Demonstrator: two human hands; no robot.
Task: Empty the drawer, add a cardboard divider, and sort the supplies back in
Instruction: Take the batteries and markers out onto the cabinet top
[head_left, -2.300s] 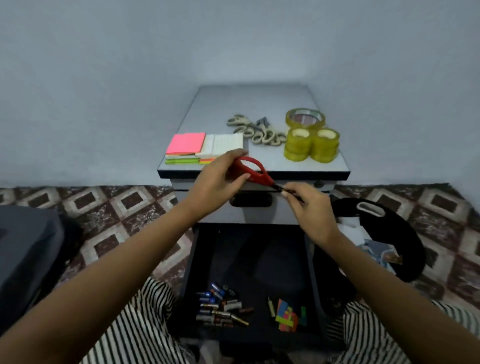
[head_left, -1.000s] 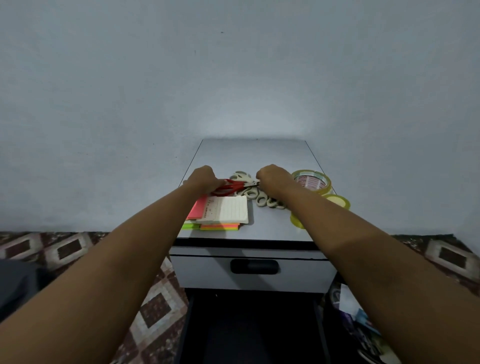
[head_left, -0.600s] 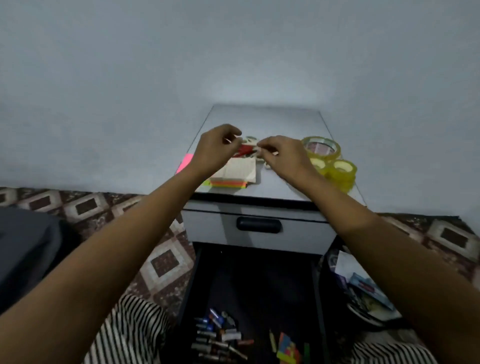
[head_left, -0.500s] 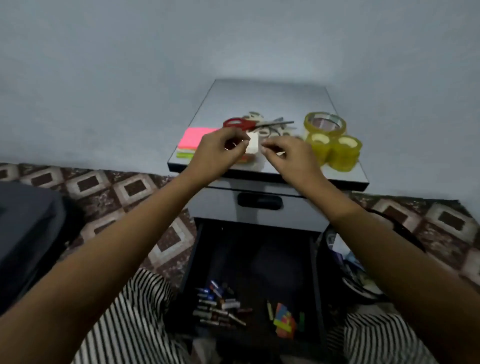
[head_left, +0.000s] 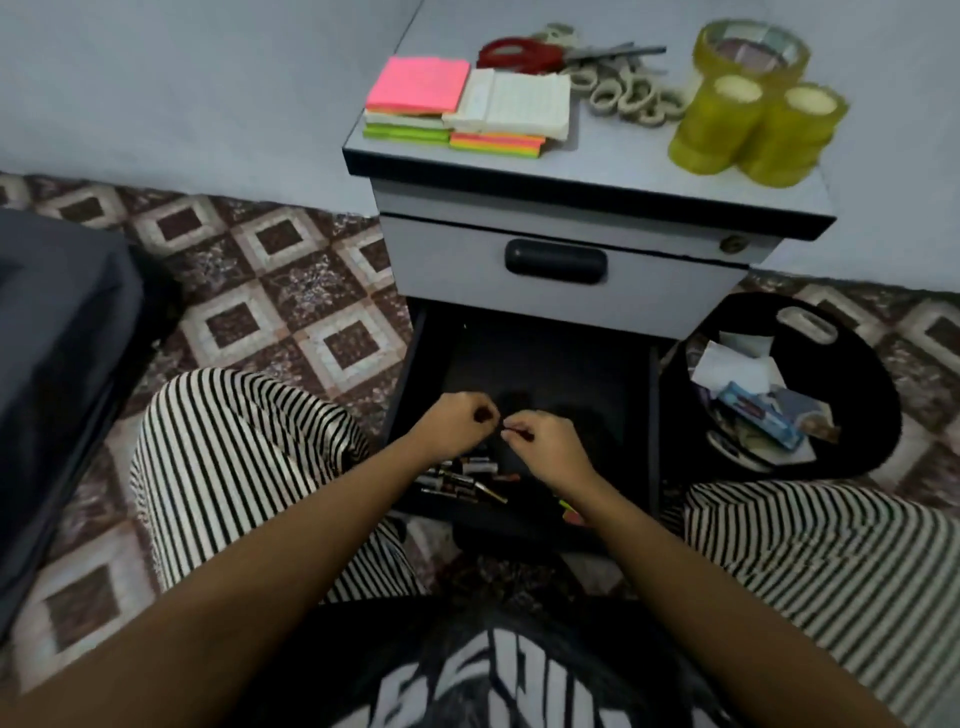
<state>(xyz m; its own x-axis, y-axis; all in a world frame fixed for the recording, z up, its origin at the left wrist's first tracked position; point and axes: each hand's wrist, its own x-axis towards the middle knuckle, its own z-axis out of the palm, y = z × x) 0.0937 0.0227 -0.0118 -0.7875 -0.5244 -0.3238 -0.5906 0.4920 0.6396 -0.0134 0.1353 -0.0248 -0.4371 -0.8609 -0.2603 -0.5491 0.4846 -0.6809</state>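
over open drawer, l hand, r hand, both curled, batteries beneath

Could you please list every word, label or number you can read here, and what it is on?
No text reads clearly.
On the black shirt: large white letters, cut off by the frame, unreadable.
On the white notepad: fine print, too small.
On the batteries in the drawer: labels too small.
On the packet in the black bag: print blurred.
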